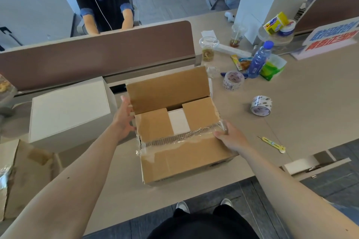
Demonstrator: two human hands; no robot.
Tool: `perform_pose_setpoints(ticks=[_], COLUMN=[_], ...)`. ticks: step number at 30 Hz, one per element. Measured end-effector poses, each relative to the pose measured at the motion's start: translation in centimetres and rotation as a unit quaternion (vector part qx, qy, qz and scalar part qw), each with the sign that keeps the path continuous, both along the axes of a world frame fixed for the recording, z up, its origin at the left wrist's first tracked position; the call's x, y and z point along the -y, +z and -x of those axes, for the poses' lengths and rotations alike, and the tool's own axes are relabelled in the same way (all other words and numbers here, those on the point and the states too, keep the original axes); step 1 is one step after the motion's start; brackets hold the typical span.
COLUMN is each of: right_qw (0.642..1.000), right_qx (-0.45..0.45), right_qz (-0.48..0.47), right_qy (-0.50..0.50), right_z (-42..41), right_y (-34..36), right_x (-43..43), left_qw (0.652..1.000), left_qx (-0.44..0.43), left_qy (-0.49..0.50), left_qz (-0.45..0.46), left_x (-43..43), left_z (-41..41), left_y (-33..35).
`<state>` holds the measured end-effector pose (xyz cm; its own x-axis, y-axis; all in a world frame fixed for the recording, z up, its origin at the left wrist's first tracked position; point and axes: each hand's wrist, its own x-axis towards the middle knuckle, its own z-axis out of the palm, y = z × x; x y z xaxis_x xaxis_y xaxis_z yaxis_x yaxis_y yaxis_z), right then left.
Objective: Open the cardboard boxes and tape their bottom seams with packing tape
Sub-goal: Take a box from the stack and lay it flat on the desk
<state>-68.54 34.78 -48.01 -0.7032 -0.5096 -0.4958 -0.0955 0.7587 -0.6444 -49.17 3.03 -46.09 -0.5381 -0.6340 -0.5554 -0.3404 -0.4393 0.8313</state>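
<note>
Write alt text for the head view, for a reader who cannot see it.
A left hand rests on an open cardboard box on a desk; the right hand grips loose clear tape at its near flap. Two tape rolls and a yellow knife lie to the right.

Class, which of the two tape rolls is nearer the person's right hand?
The tape roll alone on the desk; the other roll sits farther back, by the blue bottle.
</note>
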Motion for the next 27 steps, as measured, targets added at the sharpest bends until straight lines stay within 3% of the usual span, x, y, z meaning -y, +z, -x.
perform_pose_setpoints(ticks=[5, 9, 15, 21, 27], right_qw=[0.999, 0.999, 0.999, 0.999, 0.999], right_qx=[0.016, 0.021, 0.011, 0.012, 0.002], right_qz=[0.026, 0.026, 0.031, 0.013, 0.024], right_qy=[-0.016, -0.014, -0.019, -0.038, -0.038], right_z=[0.0, 0.0, 0.6, 2.6, 5.6], right_y=[-0.2, 0.0, 0.4, 0.4, 0.6], right_x=[-0.1, -0.3, -1.4, -3.8, -5.5], left_qw=[0.998, 0.993, 0.943, 0.899, 0.886], left_qx=[-0.037, -0.004, 0.071, 0.096, 0.109], left_qy=[-0.039, -0.082, -0.167, -0.227, -0.236], left_qz=[-0.015, 0.087, 0.279, 0.361, 0.383], left_x=[-1.0, -1.8, -4.5, -6.7, -9.0], left_z=[-1.0, -1.1, 0.8, 3.6, 6.6], left_y=[-1.1, -1.7, -0.9, -1.8, -2.5])
